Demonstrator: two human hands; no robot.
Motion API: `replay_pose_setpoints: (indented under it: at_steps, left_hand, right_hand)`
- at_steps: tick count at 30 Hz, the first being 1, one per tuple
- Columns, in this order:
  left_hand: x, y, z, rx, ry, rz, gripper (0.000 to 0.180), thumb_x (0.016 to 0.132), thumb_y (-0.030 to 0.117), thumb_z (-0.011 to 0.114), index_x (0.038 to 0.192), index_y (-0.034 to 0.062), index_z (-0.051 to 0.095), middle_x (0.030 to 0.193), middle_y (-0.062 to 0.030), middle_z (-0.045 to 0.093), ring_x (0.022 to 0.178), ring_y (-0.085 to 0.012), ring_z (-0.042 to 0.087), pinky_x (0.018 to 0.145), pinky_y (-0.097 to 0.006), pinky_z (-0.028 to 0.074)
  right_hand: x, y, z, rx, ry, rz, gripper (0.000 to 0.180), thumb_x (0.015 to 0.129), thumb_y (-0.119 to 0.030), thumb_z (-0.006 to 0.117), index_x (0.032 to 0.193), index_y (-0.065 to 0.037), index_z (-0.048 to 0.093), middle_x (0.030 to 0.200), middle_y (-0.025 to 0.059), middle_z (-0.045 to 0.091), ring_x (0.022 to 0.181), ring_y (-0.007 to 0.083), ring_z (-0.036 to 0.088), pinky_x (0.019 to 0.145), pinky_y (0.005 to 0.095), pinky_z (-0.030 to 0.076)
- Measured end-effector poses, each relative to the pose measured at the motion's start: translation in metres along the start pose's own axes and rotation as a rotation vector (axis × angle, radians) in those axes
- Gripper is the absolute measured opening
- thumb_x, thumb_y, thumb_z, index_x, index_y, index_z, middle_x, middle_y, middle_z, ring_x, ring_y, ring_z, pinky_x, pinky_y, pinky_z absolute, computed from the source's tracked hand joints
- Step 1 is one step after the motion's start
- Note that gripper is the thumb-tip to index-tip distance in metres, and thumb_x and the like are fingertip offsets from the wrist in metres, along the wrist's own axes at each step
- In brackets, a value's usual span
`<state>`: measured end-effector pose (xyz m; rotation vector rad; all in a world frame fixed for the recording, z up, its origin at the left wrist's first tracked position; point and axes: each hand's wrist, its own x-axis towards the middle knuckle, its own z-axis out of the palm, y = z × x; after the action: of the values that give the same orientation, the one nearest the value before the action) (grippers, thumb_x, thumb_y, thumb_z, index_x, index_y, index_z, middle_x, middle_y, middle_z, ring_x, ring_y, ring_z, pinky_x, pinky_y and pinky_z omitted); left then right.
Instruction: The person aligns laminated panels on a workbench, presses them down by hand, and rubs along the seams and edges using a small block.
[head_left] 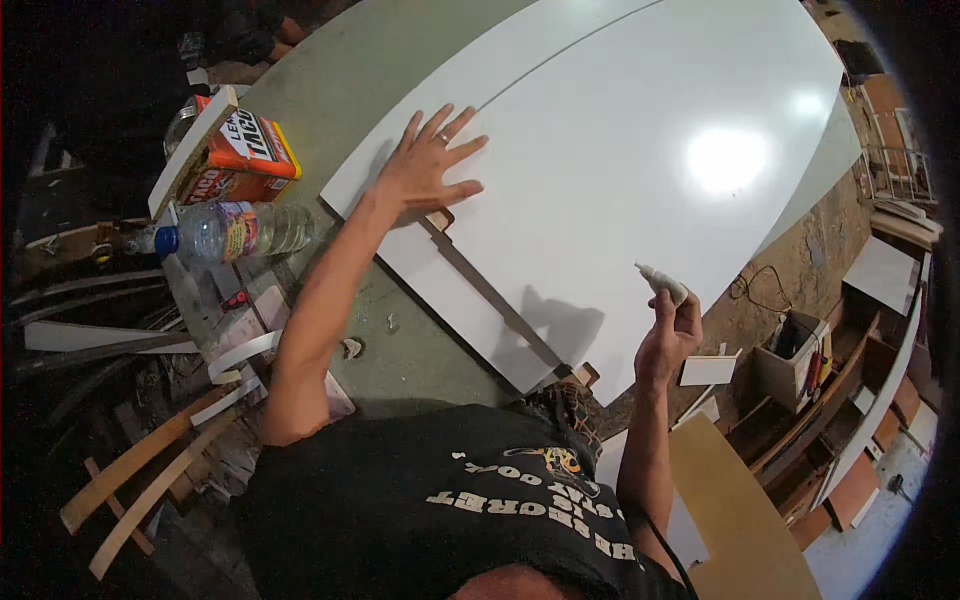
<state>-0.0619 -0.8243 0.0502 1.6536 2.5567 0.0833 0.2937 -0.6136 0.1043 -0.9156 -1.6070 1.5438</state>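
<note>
Nearest the camera, a black printed T-shirt (pixel 430 490) is facing the near edge of the grey-green tabletop (pixel 420 365). A large white panel (pixel 620 160) is covering much of the tabletop, and a second white panel (pixel 460 300) is lying along its left side. Between them a brown strip is showing (gap or exposed edge, cannot tell), with a notch at each end. The left hand (pixel 430 165) is resting palm down at the seam, its grip spread. By the large panel's right edge, the right hand (pixel 672 335) is pinching a small white nozzle bottle (pixel 662 283) in its grip, tip pointing up and left. At the tabletop's left edge, a blue-capped plastic bottle (pixel 240 230) is occupying the space beside an orange can (pixel 255 150).
</note>
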Motion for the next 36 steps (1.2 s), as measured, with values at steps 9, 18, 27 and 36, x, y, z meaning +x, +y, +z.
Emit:
replay_pose_setpoints:
  at_steps: [9,18,27,36]
  left_hand:
    - [-0.022,0.0,-0.01,-0.016,0.114,0.022,0.081,0.088,0.078,0.049,0.149,0.0246,0.051,0.167,-0.0043,0.022,0.155,-0.0285,0.012,0.126,-0.056,0.01]
    - [-0.029,0.023,-0.006,-0.02,-0.001,-0.11,0.086,0.09,0.072,0.05,0.155,0.0164,0.041,0.169,-0.0082,0.014,0.156,-0.0317,0.009,0.125,-0.056,0.005]
    - [-0.069,0.047,-0.011,-0.03,0.018,-0.409,0.09,0.09,0.072,0.051,0.154,0.0104,0.042,0.169,-0.0134,0.012,0.155,-0.0358,0.008,0.124,-0.059,0.003]
    - [-0.087,0.066,-0.009,0.002,0.022,-0.473,0.081,0.091,0.069,0.053,0.149,0.0122,0.051,0.168,-0.018,0.017,0.155,-0.0378,0.012,0.122,-0.061,0.009]
  right_hand:
    - [0.004,-0.01,-0.01,-0.042,0.022,-0.02,0.017,0.097,-0.008,0.066,0.111,0.003,0.066,0.101,0.0066,0.067,0.089,0.0139,0.059,0.079,0.0306,0.047]
    - [0.006,-0.015,0.003,-0.002,-0.02,-0.033,0.016,0.097,-0.008,0.066,0.11,0.002,0.066,0.101,0.0065,0.068,0.089,0.0131,0.06,0.08,0.0299,0.048]
    - [0.011,-0.026,-0.005,-0.018,-0.067,-0.058,0.018,0.096,-0.006,0.067,0.111,0.003,0.066,0.1,0.0078,0.067,0.087,0.0132,0.061,0.076,0.029,0.051]
    - [0.012,-0.04,-0.065,0.035,-0.086,-0.087,0.016,0.097,-0.008,0.066,0.11,0.001,0.067,0.102,0.0067,0.067,0.09,0.0144,0.061,0.079,0.0314,0.049]
